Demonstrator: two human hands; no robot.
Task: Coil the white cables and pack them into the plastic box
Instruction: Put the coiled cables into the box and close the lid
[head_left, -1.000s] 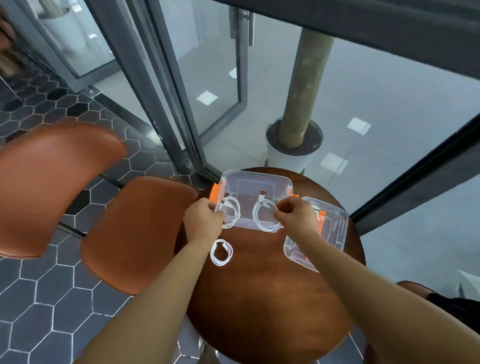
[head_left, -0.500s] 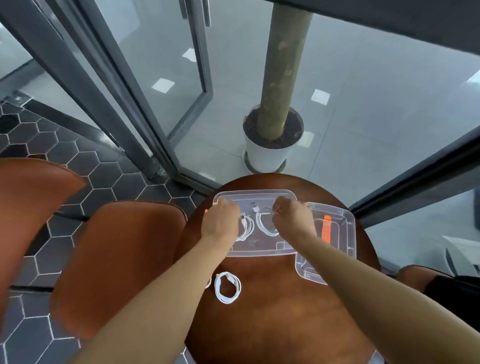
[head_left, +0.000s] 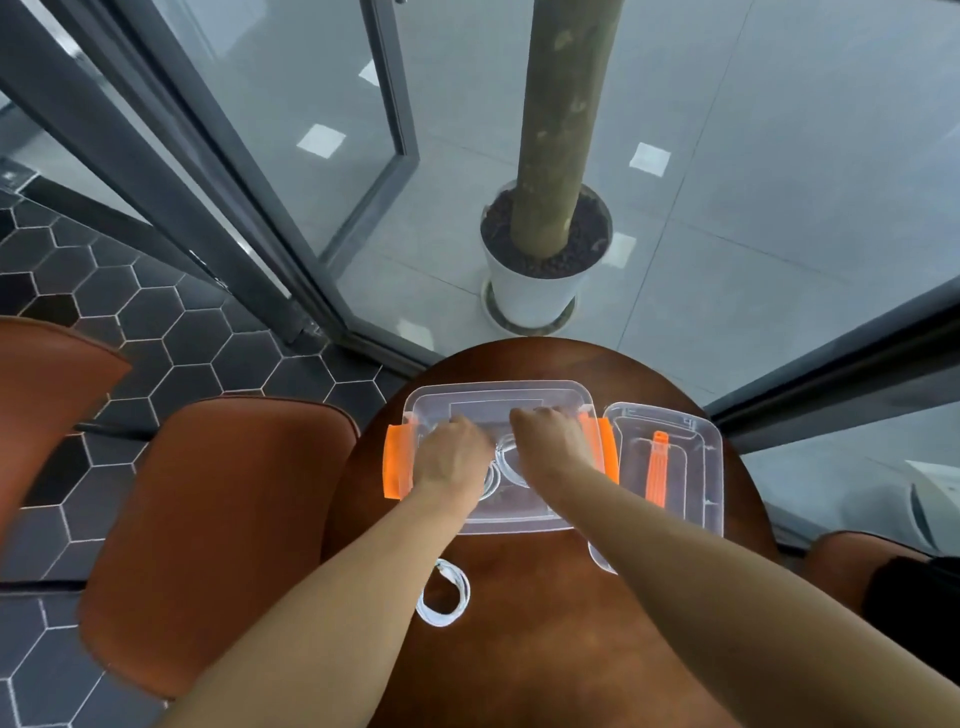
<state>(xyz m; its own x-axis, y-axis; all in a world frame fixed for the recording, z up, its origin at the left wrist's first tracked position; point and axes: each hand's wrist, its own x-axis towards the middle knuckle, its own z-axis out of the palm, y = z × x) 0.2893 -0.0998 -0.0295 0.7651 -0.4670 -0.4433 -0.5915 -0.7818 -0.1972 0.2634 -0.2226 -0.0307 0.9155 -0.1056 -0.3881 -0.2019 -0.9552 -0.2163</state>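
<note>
A clear plastic box (head_left: 493, 388) with orange side latches stands on the round brown table (head_left: 524, 654). Both my hands are down inside it. My left hand (head_left: 451, 458) holds one coiled white cable (head_left: 490, 484), of which only an arc shows under the hand. My right hand (head_left: 549, 441) holds a second white coil (head_left: 511, 469) beside it, low in the box. The fingertips of both hands are hidden. A third coiled white cable (head_left: 444, 597) lies on the table in front of the box, beside my left forearm.
The clear lid (head_left: 698, 486) with an orange handle (head_left: 660, 467) lies to the right of the box. Brown leather chairs (head_left: 208, 519) stand to the left and another (head_left: 852, 561) at the right. Beyond the table are glass panels and a white plant pot (head_left: 537, 291).
Both hands moved forward from the box's near rim and lowered their coils into the box. The camera tilted down, so the table sits lower in view.
</note>
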